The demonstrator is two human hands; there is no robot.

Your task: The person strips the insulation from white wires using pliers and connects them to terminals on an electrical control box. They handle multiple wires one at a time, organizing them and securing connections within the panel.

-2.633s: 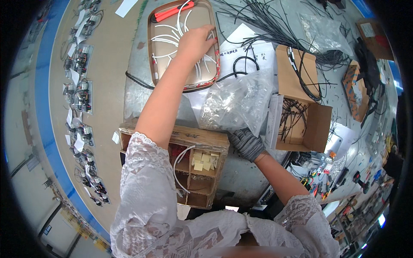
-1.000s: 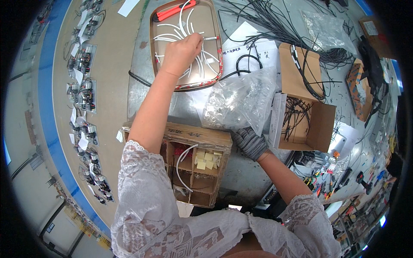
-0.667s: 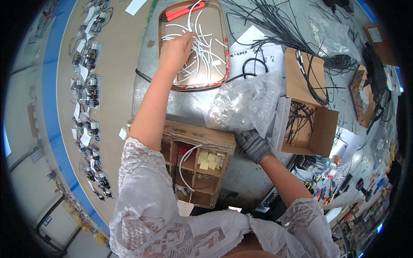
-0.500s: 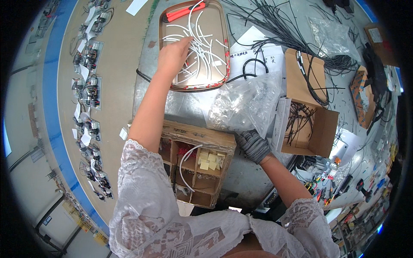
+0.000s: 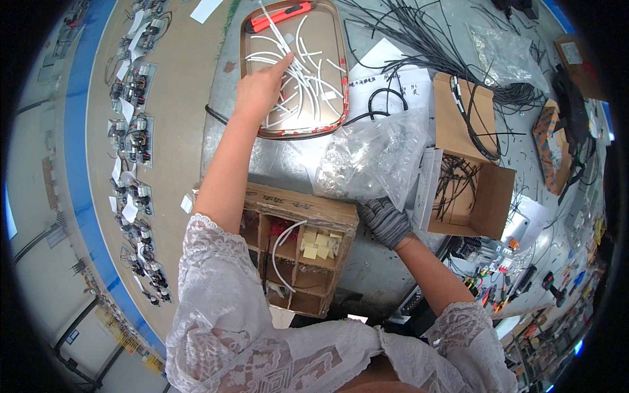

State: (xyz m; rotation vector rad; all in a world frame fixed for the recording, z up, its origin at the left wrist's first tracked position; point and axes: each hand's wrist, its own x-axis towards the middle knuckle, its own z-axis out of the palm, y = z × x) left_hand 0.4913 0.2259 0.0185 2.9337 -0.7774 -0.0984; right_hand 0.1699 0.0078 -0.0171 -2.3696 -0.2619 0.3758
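My left hand reaches out over an oblong metal tray at the far side of the grey table. Its index finger points into a scatter of short white tube pieces and touches them; I see nothing held in it. An orange-red utility knife lies at the tray's far end. My right hand, in a grey glove, stays near the table's front edge, fingers curled on the lower corner of a crumpled clear plastic bag.
A wooden compartment box with a white tube and yellow tags stands below my arms. An open cardboard box of black wires sits to the right, loose black cables beyond it. Rows of small wired assemblies line the left surface.
My left hand has slid leftward across the tray, from its right side to its left side, with the index finger now stretched onto the tubes. My right hand has stayed at the bag.
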